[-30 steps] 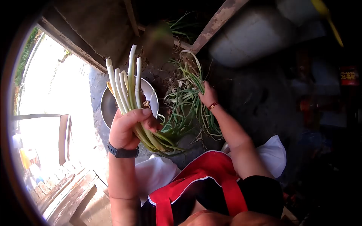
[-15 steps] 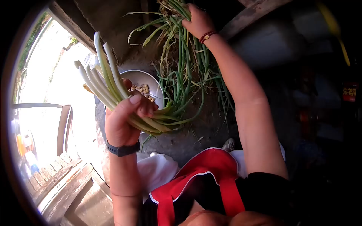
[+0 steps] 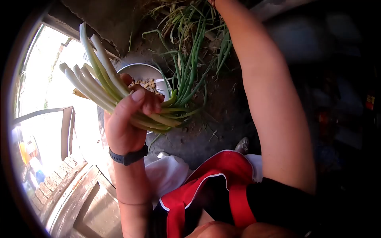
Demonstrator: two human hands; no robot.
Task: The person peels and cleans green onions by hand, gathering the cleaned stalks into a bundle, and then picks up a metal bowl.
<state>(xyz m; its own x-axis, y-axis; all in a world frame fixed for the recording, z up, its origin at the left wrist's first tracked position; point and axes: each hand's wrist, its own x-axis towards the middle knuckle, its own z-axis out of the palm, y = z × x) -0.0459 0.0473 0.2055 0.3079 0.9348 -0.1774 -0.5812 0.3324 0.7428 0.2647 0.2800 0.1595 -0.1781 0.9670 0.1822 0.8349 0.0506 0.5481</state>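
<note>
My left hand is closed round a bunch of spring onions. Their white stem ends point up and to the left, and their long green leaves trail out to the right. Behind that fist, partly hidden by it, is a metal bowl with small brownish pieces in it. My right forearm stretches up to the top edge, where only a bit of the wrist with a bracelet shows; the hand itself is cut off. Close to that wrist lies a heap of green and dried onion leaves.
A dark, dirty floor lies below the bowl, with scattered leaf bits. At the lower left stands a weathered wooden frame beside a bright outdoor area. My shoe and red apron show below; the right side is very dark.
My right hand has moved up and out of view; the hanging leaves by it went up too. My left hand, still gripping the spring onions, appears slightly further left and higher.
</note>
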